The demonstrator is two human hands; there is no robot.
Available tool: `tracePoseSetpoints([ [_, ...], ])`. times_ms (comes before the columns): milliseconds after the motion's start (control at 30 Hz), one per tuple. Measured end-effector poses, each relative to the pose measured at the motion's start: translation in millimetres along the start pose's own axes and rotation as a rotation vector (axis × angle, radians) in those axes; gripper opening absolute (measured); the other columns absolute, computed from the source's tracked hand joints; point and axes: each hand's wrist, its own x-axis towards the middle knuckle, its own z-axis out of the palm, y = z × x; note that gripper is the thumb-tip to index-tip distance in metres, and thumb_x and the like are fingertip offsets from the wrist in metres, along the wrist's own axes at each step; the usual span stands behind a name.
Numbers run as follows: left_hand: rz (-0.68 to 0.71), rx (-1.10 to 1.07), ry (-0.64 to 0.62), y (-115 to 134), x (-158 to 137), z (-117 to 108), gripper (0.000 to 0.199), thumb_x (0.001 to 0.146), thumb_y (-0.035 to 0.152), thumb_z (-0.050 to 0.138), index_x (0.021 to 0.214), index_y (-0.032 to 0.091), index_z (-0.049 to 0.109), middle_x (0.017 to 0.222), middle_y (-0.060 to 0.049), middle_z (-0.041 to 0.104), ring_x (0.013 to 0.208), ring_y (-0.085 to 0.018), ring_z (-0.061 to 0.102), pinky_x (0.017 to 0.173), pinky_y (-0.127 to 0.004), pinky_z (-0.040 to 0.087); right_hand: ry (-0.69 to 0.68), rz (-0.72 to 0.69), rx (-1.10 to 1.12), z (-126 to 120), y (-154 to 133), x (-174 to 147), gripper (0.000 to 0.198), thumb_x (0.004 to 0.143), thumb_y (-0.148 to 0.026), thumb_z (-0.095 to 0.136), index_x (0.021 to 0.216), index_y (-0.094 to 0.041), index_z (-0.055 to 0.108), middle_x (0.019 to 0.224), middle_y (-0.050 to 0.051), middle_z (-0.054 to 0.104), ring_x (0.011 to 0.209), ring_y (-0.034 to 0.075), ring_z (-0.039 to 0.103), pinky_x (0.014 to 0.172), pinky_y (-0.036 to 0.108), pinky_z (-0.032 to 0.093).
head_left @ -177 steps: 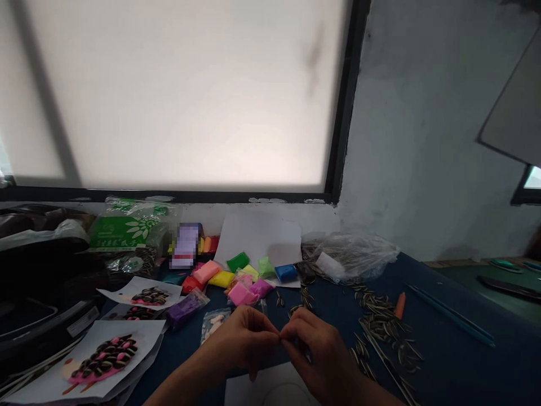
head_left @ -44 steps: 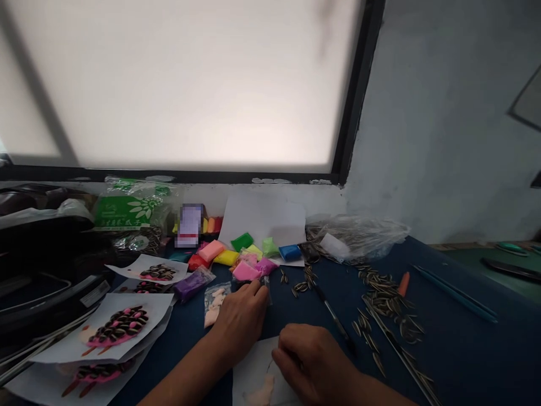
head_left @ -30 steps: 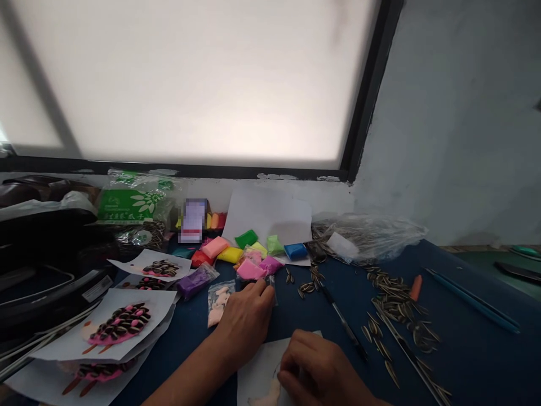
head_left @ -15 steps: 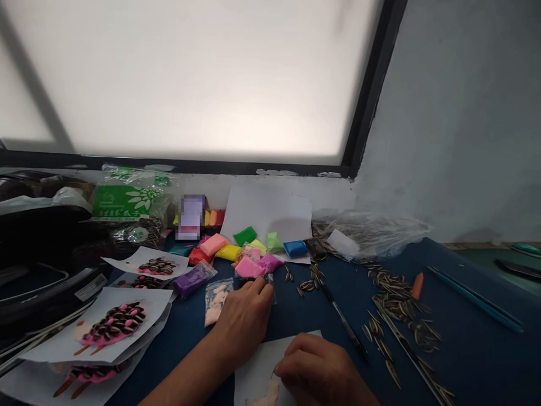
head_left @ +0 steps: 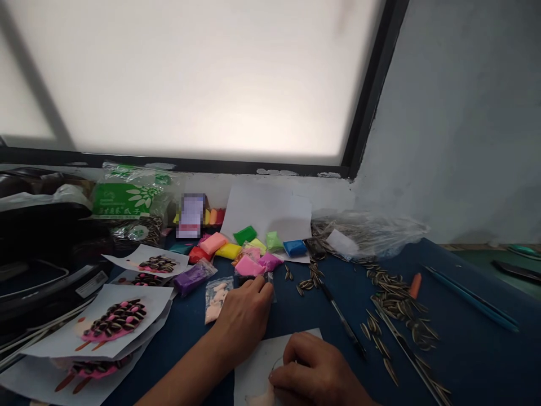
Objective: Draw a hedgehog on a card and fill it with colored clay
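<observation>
My left hand reaches forward with bent fingers closed at a small clear packet with dark contents; the fingers hide most of it. My right hand is low in the middle, over a sheet of white paper. Its thumb and fingertip are pinched together at the edge of flattened pale peach clay on that sheet. A curved drawn line shows beside the right fingertips. Touching or close to the left hand's outer side lies a clear bag of pale peach clay pieces.
Colourful clay packets lie ahead. Finished seed-and-clay hedgehog pictures are stacked left. At right are a black pen, loose sunflower seeds, metal tweezers, an orange clay stick and blue tweezers.
My right hand's fingertips have shifted slightly left and down onto the pale clay, uncovering more of the drawn line. My left hand stays in place. The view has shifted a little.
</observation>
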Motion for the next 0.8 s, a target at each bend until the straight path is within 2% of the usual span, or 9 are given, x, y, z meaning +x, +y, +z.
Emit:
tracePoseSetpoints([
  [233, 0.001, 0.009, 0.002, 0.3, -0.3, 0.1, 0.024, 0.101, 0.013, 0.04, 0.094, 0.02, 0.062, 0.096, -0.007, 0.065, 0.086, -0.026, 0.065, 0.066, -0.034, 0.049, -0.007, -0.045, -0.084, 3.9, -1.2, -0.9, 0.049, 0.108, -0.03, 0.037, 0.074, -0.019, 0.07, 0.062, 0.001, 0.058, 0.052, 0.01, 0.052, 0.048, 0.022, 0.033],
  [400, 0.005, 0.004, 0.006, -0.1, 0.1, -0.1, 0.023, 0.101, 0.012, 0.041, 0.094, 0.019, 0.062, 0.097, -0.007, 0.066, 0.086, -0.026, 0.064, 0.066, -0.035, 0.049, 0.079, -0.071, -0.148, 10.6, 2.7, -6.6, 0.043, 0.105, -0.025, 0.039, 0.072, -0.021, 0.067, 0.06, -0.001, 0.053, 0.05, 0.011, 0.046, 0.047, 0.024, 0.026],
  [500, 0.008, 0.002, 0.011, 0.0, 0.6, -0.1, 0.024, 0.101, 0.012, 0.04, 0.094, 0.019, 0.062, 0.096, -0.007, 0.066, 0.085, -0.026, 0.064, 0.066, -0.035, 0.049, -0.051, -0.096, -0.148, 12.9, 5.5, -10.7, 0.026, 0.101, -0.021, 0.048, 0.085, -0.021, 0.069, 0.067, 0.0, 0.058, 0.054, 0.011, 0.05, 0.049, 0.023, 0.03],
  [633, 0.012, 0.003, 0.02, -0.2, 1.0, 1.0, 0.024, 0.101, 0.012, 0.04, 0.094, 0.019, 0.062, 0.097, -0.007, 0.066, 0.085, -0.026, 0.064, 0.066, -0.036, 0.049, 0.048, -0.066, -0.152, 15.0, 4.7, -11.1, 0.032, 0.101, -0.024, 0.045, 0.081, -0.021, 0.069, 0.064, 0.0, 0.055, 0.051, 0.011, 0.047, 0.047, 0.023, 0.028],
  [800, 0.013, 0.005, 0.026, -0.8, 0.2, 3.2, 0.024, 0.101, 0.013, 0.04, 0.093, 0.02, 0.061, 0.096, -0.007, 0.065, 0.085, -0.026, 0.064, 0.065, -0.035, 0.049, -0.009, -0.061, -0.125, 8.5, 0.4, -5.1, 0.034, 0.102, -0.021, 0.044, 0.08, -0.02, 0.071, 0.065, 0.002, 0.059, 0.053, 0.012, 0.053, 0.049, 0.023, 0.035],
])
